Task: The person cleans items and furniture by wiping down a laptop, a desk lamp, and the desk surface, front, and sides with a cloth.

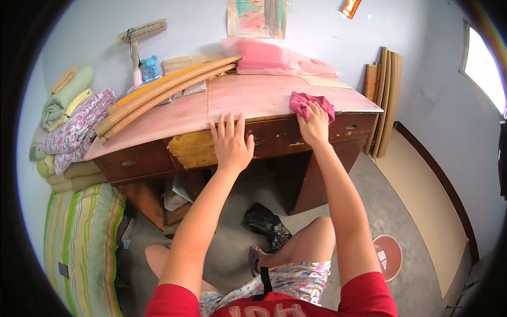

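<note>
A wooden desk [253, 95] with a pinkish covered top and dark brown, worn drawer fronts stands before me. My left hand [231, 140] lies with fingers spread at the top's front edge, over the middle drawer, and holds nothing. My right hand [314, 121] is on a crumpled pink cloth [305, 104] at the front edge, right of the middle. Its palm and part of the fingers cover some of the cloth, which hangs slightly over the edge. How firmly the fingers grip it is hard to see.
Rolled bamboo mats [166, 97] lie across the desk's left part, near a lamp [136, 59] and a blue bear figure [150, 67]. A pink plastic-wrapped bundle [269, 59] lies at the back. A black plastic bag [263, 220] and a pink bucket [397, 257] are on the floor.
</note>
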`<act>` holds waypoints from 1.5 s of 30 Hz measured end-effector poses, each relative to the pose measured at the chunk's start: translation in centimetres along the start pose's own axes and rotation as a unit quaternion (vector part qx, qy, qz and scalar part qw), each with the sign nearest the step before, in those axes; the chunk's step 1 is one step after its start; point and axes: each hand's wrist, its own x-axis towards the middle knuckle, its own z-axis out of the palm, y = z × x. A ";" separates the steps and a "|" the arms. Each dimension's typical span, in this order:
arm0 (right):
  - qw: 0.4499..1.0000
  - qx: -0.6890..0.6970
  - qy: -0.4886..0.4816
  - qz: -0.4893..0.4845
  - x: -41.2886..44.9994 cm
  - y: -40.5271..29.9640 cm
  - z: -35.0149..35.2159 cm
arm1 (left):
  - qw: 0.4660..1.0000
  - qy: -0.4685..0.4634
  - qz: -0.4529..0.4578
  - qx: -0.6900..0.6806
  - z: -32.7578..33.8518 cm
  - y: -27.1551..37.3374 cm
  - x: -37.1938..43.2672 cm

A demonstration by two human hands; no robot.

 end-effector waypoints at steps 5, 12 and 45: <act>0.999 0.005 0.047 -0.019 -1.1 -3.9 0.9 | 0.995 0.067 -0.007 0.073 2.1 0.7 0.4; 0.992 0.053 0.071 -0.088 -2.4 -6.5 2.6 | 0.992 0.098 0.016 0.079 3.3 0.5 0.3; 0.983 0.106 0.132 0.067 -6.2 30.3 4.7 | 0.999 0.000 0.049 -0.019 10.5 17.7 3.4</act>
